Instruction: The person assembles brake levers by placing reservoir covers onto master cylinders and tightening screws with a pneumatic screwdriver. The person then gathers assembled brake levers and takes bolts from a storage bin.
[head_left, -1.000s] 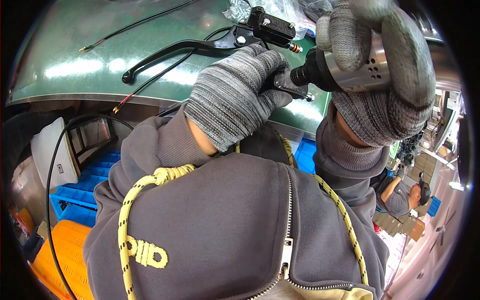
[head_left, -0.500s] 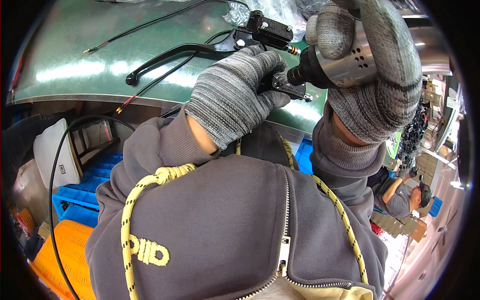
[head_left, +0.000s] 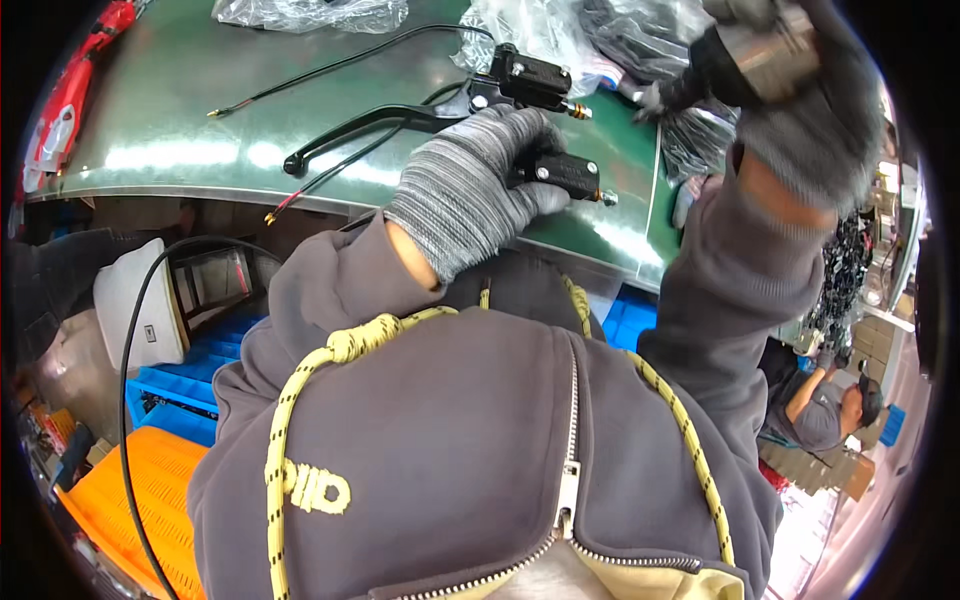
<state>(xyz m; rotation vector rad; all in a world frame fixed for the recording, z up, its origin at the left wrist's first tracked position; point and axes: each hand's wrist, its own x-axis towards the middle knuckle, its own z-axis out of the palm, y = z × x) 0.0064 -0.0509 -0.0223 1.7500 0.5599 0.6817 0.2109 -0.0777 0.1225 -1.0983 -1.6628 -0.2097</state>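
My left hand [head_left: 470,195], in a grey striped knit glove, is closed around a black brake lever assembly with a small rectangular reservoir [head_left: 568,174] showing past the fingers. Just beyond it lies a second brake lever assembly [head_left: 535,82], with a brass-coloured fitting at its right end. A long curved black lever [head_left: 350,128] and thin cables with bare tips stretch left over the table. Raised at the upper right, my right hand [head_left: 815,140] grips a power screwdriver [head_left: 765,62] with a black nose. Motion blurs that hand and tool; the tip is clear of both assemblies.
Clear plastic bags [head_left: 540,40] lie along the back of the green table [head_left: 240,110]. Red parts [head_left: 65,125] are at the far left. Below the edge stand a blue crate [head_left: 170,395] and an orange crate [head_left: 140,490]. A person [head_left: 825,405] works at far right.
My right hand has lifted the power screwdriver up and to the right, away from the brake lever assemblies. My left hand keeps its hold; the whole view has shifted slightly.
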